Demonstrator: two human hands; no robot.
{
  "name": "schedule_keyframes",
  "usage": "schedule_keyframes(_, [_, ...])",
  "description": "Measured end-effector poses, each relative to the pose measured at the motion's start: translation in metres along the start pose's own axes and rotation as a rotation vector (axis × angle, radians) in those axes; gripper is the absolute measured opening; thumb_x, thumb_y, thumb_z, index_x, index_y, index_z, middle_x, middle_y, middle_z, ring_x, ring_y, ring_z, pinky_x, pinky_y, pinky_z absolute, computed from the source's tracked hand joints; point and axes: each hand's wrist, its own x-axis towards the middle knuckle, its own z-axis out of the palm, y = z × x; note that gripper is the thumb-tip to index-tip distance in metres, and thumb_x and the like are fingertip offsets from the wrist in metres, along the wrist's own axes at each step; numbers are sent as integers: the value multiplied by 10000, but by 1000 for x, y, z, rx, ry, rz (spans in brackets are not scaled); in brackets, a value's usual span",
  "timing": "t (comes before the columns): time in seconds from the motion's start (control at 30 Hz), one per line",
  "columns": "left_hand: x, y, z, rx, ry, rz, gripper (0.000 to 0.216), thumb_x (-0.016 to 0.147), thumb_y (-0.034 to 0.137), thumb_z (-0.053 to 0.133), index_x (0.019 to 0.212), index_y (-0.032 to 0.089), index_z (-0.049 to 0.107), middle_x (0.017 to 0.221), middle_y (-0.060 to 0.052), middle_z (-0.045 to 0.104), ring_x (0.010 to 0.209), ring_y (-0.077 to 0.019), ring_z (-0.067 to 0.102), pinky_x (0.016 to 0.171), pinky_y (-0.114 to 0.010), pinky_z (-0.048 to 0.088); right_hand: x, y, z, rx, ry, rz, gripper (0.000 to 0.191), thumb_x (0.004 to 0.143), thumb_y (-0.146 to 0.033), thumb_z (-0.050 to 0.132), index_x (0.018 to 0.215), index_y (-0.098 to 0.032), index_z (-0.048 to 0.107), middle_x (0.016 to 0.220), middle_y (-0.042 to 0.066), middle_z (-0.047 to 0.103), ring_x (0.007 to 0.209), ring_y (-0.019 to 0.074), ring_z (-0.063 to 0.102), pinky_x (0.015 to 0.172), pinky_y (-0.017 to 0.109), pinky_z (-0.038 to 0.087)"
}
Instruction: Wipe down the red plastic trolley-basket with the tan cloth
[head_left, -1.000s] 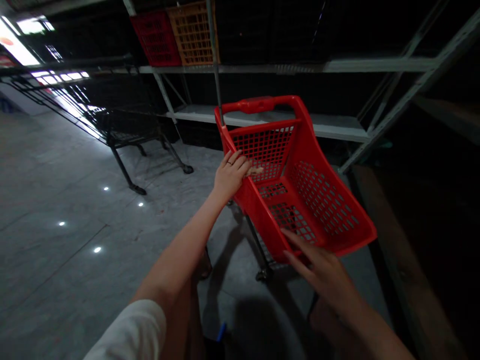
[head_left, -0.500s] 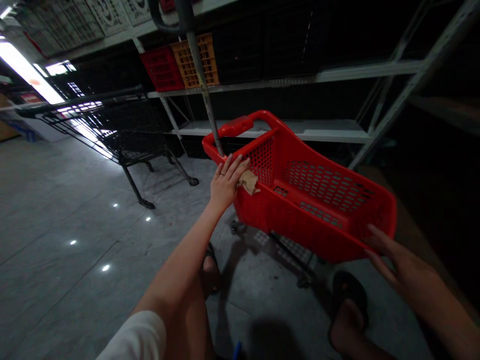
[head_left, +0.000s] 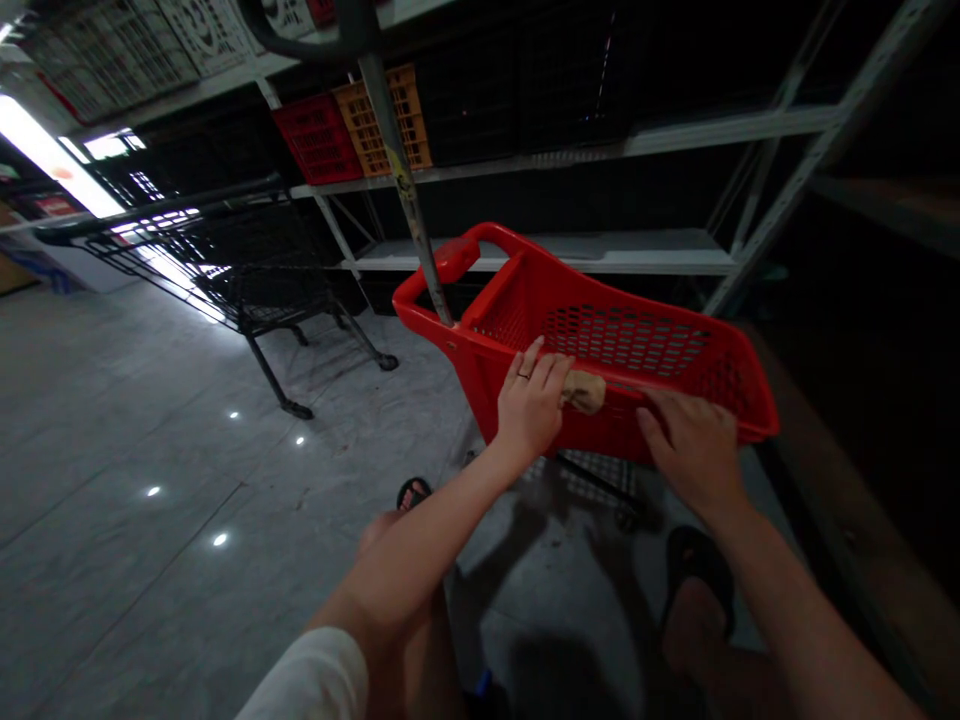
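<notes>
A red plastic shopping cart (head_left: 477, 375) with perforated basket walls stands in front of me, slightly tilted in the view. My left hand (head_left: 531, 405), with a ring on one finger, presses a crumpled tan cloth (head_left: 585, 391) against the near rim. The cloth sticks out beyond my fingers on the right. Farther right along this rim, my right hand (head_left: 696, 450) has its fingers hooked over the edge, thumb on the outer side. The basket's interior shows no goods.
A grey pole (head_left: 405, 190) rises at the cart's handle end. Behind stand metal shelves (head_left: 645, 255) with a red crate (head_left: 318, 140) and a yellow crate (head_left: 382, 120). To the left is a dark wire cart (head_left: 262, 290). My sandalled feet are on the tiled floor (head_left: 150, 420).
My left hand has slid right along the near rim with the cloth. My right hand has moved left from the far end and now holds the rim. The cart has shifted slightly.
</notes>
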Motion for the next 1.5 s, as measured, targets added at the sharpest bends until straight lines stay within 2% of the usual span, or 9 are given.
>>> schedule_keyframes(0.13, [1,9,1,19,-104,152,509,933,138,533,1436,176,602,1489,-89,635,1581,-280,360,1291,-489,357,12,-17,10,175,7,58,472,1051,-445,338,1252,-258,723,1262,112,758,1188,305,645,1041,508,334])
schedule_keyframes(0.27, [3,-14,-20,75,-150,201,531,976,178,516,1505,191,549,1584,-75,559,1579,-244,370,1318,-490,299,19,-6,17,248,-32,109,493,1051,-450,312,1251,-281,730,1257,96,764,1185,284,646,1051,496,312])
schedule_keyframes(0.57, [-20,-113,-92,303,167,-27,535,1053,177,446,1561,333,508,1645,-19,468,1615,-209,261,1363,-485,120,11,22,9,208,-182,-94,507,1043,-493,336,1468,-370,583,1375,66,719,1273,312,640,1047,537,372])
schedule_keyframes(0.7, [-45,-118,-69,273,163,-148,576,1045,109,385,1595,258,473,1650,-80,456,1613,-225,257,1345,-487,211,5,16,8,178,-163,-126,502,1040,-472,367,1486,-354,566,1357,84,722,1249,335,650,1026,551,371])
schedule_keyframes(0.87, [-92,-121,-22,255,-63,-68,469,1016,81,435,1414,180,660,1505,-155,616,1510,-240,472,1254,-426,407,2,14,13,177,-124,-111,471,1027,-456,383,1395,-304,634,1299,106,745,1187,344,671,988,539,383])
schedule_keyframes(1.0, [-93,-132,-26,187,-159,-18,412,1001,122,488,1344,195,703,1468,-143,653,1476,-236,523,1244,-412,421,4,12,16,158,-99,-68,455,1010,-448,404,1362,-295,649,1273,110,750,1176,337,667,977,521,385])
schedule_keyframes(1.23, [-24,-143,-82,39,222,-390,810,899,59,446,1676,212,271,1766,-75,213,1660,-220,26,1361,-513,105,6,3,13,157,-100,-77,443,994,-455,437,1364,-294,620,1280,126,736,1162,373,655,955,543,364])
schedule_keyframes(1.37, [-13,-111,-65,-175,302,-435,917,811,-8,410,1674,238,227,1789,-58,129,1665,-216,15,1366,-523,115,4,0,13,144,-88,-80,430,995,-458,440,1357,-296,605,1289,158,727,1151,399,648,960,575,331])
schedule_keyframes(1.5, [-6,-84,-39,-196,579,-634,848,777,-62,394,1574,221,337,1700,-131,250,1615,-224,213,1348,-493,195,3,-2,12,129,-80,-72,437,987,-449,447,1365,-297,604,1281,131,723,1164,378,638,971,552,341])
